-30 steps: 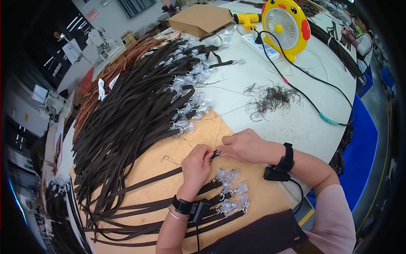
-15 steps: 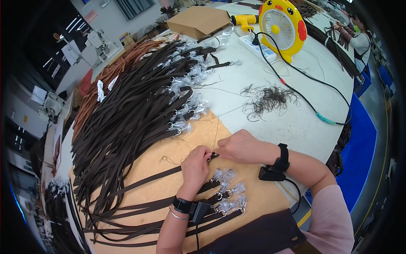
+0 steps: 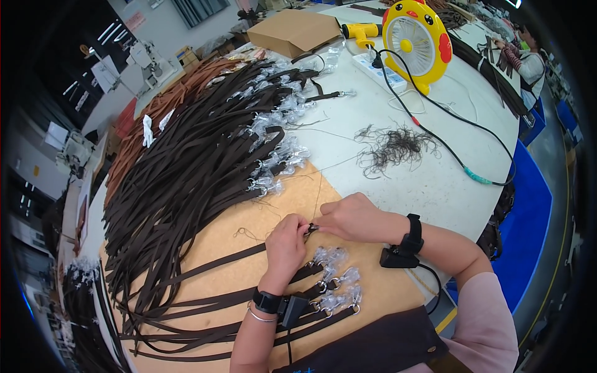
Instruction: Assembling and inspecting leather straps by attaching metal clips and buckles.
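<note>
Above the tan board [image 3: 261, 217], my left hand [image 3: 286, 244] is closed on the end of a dark brown strap [image 3: 227, 263], which trails away to the left. My right hand [image 3: 354, 217] meets it from the right, fingers pinched on the same strap end. A small dark piece with a metallic glint shows between the fingertips; the fingers hide its details. A thin dark thread [image 3: 318, 194] runs up from the fingertips. Below my hands lie several similar straps [image 3: 217, 304], their metal rings [image 3: 356, 308] and clear plastic wraps [image 3: 331, 255] pointing right.
A large heap of dark straps [image 3: 186, 155] fills the left, with brown straps [image 3: 177, 93] behind. Ahead lie a tangle of loose thread [image 3: 395, 149], a yellow chick-shaped fan [image 3: 418, 46] with its cable, a power strip [image 3: 373, 69] and a cardboard box [image 3: 293, 31]. Another person [image 3: 528, 65] works far right.
Both hands stay at nearly the same spot. The small dark piece between the fingertips has shifted slightly and shows a little more metallic glint.
</note>
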`<control>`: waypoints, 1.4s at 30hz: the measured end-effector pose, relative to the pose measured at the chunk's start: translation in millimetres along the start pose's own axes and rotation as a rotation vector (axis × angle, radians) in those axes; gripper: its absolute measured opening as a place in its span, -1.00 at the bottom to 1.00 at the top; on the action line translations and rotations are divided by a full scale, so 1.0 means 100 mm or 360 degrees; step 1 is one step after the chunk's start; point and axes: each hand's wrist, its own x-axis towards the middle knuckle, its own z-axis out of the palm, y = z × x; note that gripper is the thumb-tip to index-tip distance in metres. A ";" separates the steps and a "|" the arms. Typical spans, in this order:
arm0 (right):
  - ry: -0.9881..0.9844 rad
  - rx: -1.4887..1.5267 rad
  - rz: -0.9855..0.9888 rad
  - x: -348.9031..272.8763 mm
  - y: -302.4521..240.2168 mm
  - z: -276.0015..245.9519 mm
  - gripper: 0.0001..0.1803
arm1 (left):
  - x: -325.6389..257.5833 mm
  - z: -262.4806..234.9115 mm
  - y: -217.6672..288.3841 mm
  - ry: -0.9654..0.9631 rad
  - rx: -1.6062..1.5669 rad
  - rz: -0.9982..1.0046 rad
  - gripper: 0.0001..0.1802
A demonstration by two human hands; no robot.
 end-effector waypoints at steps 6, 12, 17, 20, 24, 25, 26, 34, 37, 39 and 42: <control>-0.0035 0.0065 0.0040 0.01 0.01 0.06 -0.78 | -0.01 -0.02 0.00 0.0005 -0.0046 -0.0023 -0.94; 0.0122 0.0399 0.0420 -0.04 0.16 -0.01 -0.73 | -0.07 -0.17 -0.05 0.0011 -0.0056 0.0146 -0.94; 0.0106 0.0416 0.0476 -0.05 0.31 0.16 -0.70 | -0.17 -0.19 0.06 -0.0016 0.0078 0.0348 -0.93; 0.0159 0.1486 0.0748 0.04 0.33 0.22 -0.78 | -0.16 -0.08 0.05 -0.0023 0.0049 0.0348 -0.89; 0.0411 0.1823 0.0720 0.13 0.15 0.14 -0.84 | -0.01 0.14 0.24 0.0060 0.0126 0.0523 -0.69; 0.0498 0.1819 0.0745 0.15 0.14 0.10 -0.83 | 0.00 0.14 0.21 0.0072 0.0132 0.0527 -0.69; 0.0583 0.1817 0.0767 0.16 0.13 0.07 -0.82 | 0.00 0.11 0.18 0.0050 0.0253 0.0517 -0.66; 0.0566 0.1820 0.0683 0.07 0.38 0.09 -0.81 | 0.00 -0.45 0.19 0.0484 0.0445 0.0455 -0.68; 0.0471 0.1882 0.0623 0.07 0.33 0.05 -0.81 | 0.13 -0.54 0.12 0.0804 0.0593 0.0477 -0.76; 0.0400 0.1915 0.0594 0.06 0.34 0.03 -0.82 | 0.21 -0.58 -0.06 0.0046 0.0158 0.0258 -0.81; 0.0387 0.2043 0.0547 0.05 0.37 0.06 -0.82 | 0.16 -0.58 -0.13 0.0166 0.0306 0.0317 -0.84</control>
